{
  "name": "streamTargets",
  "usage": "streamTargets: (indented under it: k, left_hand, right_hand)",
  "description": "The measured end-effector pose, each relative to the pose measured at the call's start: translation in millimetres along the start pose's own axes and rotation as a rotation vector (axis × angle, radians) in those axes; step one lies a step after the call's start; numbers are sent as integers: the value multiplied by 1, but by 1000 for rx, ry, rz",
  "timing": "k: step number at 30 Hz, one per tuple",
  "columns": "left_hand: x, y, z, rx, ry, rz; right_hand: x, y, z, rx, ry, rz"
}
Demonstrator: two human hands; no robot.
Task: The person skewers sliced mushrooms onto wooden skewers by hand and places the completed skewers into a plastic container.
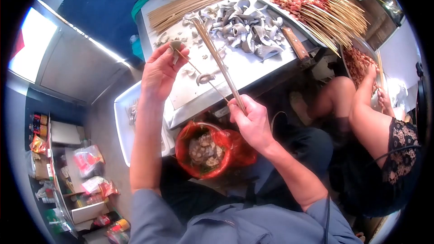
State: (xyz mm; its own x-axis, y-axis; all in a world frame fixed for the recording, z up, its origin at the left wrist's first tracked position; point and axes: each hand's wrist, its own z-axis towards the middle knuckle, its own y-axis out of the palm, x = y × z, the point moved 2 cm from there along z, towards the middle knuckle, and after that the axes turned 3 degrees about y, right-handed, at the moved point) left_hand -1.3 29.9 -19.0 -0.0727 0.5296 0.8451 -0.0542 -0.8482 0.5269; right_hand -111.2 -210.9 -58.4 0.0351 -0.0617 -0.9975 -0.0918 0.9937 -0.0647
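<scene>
Between the fingers of my left hand (162, 67) is a grey mushroom piece (175, 50), at the tip of a thin wooden skewer (194, 66). Another mushroom piece (205, 79) is threaded farther down that skewer. My right hand (253, 119) grips the skewer's lower end together with a bundle of bare skewers (217, 58) that points up and away. Beyond the hands, a heap of grey mushroom pieces (244, 27) lies on the white table (190, 95). Loose skewers (185, 7) are laid out side by side to the left of the heap.
A tray of meat skewers (316, 7) is at the back right, with a wooden-handled knife (296, 44) near it. Below the table stands a red-lined bucket (185, 153) of scraps, beside a white bin (122, 122). At right, another person's hand (371, 72) reaches into a meat container.
</scene>
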Motion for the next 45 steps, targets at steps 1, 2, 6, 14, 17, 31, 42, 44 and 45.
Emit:
streamTargets:
  k: [1,2,6,14,17,31,42,44,45]
  left_hand:
    - [3,0,0,6,20,-7]
    - [4,-1,0,7,21,-6]
    - [10,-2,-4,-15,110,35]
    - [15,-5,-1,-115,199,264]
    - [16,2,-6,-105,202,326]
    - [3,34,-4,-311,42,517]
    - [-36,32,106,-271,606,1508]
    - [-38,32,108,-322,646,1729]
    - [-38,31,107,-307,669,1749]
  right_hand:
    - [-1,0,1,-3,17,-17]
    - [-2,1,1,-4,16,-16]
    - [0,3,0,-28,13,-1]
    - [1,1,0,-50,3,19]
    - [3,0,0,-55,10,14]
    - [2,-13,5,59,-36,59]
    - [-6,-23,9,110,-17,85]
    - [-7,-24,9,109,-25,86]
    - [-7,-25,9,113,-23,88]
